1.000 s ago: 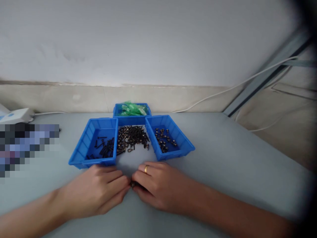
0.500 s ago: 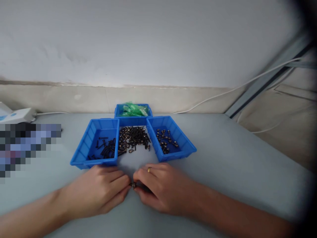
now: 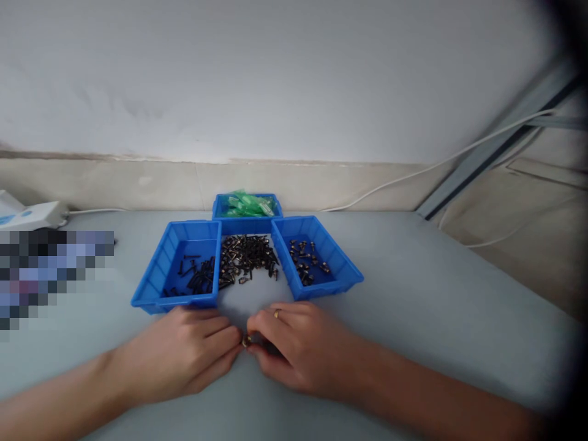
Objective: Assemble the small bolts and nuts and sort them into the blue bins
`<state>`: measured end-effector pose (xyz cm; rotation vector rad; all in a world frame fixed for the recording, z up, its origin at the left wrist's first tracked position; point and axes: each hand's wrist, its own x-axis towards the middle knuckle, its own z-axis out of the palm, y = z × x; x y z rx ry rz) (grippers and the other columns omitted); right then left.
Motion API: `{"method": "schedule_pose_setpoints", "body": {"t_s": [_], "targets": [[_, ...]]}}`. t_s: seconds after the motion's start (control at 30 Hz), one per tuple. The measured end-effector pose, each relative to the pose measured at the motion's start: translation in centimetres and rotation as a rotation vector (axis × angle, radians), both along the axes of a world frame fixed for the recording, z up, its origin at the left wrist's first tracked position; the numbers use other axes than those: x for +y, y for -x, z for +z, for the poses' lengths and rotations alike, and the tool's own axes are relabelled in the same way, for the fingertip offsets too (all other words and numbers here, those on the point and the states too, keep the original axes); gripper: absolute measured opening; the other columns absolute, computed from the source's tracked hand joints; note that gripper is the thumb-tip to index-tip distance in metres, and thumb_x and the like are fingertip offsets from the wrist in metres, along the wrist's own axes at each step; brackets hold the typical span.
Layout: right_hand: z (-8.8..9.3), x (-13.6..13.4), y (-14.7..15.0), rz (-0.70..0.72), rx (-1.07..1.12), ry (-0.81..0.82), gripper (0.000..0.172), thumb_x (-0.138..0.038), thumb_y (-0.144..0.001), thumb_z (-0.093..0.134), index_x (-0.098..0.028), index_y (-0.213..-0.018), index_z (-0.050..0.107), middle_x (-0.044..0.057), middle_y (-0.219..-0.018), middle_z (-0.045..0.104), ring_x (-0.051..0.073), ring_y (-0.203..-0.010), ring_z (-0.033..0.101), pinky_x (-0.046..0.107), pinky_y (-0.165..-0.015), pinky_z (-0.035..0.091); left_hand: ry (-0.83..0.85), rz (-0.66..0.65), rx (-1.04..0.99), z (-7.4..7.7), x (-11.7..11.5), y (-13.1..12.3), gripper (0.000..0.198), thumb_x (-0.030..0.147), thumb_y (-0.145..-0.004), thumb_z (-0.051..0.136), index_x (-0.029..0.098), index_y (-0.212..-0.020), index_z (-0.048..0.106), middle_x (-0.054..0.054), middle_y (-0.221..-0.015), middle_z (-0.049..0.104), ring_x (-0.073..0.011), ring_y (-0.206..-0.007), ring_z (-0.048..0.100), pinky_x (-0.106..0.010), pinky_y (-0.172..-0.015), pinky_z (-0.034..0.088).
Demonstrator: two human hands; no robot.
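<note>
Grey tabletop (image 3: 422,288) lies beneath the left hand (image 3: 193,349) and right hand (image 3: 303,349), each grip pinching one small metal piece (image 3: 247,340).

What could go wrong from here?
The small part between the fingertips of the left hand and right hand could slip and drop.
The left hand sits close to the left tray's near edge; a bump might shift it.
The loose pile lies between trays, so pieces could scatter if knocked.
</note>
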<state>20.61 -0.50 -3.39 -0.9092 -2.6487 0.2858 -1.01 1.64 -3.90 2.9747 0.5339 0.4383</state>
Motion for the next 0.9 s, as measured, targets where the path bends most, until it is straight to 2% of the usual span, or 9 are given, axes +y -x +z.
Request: {"method": "schedule_pose_setpoints", "body": {"t_s": [0.9], "targets": [[-0.08,0.23,-0.08,0.049,-0.010,-0.012,0.007,-0.021,-0.090,0.050,-0.016,-0.087,0.053,0.002,-0.074,0.060,0.016,-0.068,0.055,0.027,-0.063,0.039,0.020,0.002,0.018,0.14,-0.04,-0.09,0.035,0.018,-0.098,0.030,0.016,-0.073,0.054,-0.001,-0.064,0.053,-0.0159,-0.055,0.049,-0.030,-0.049,0.034]]}}
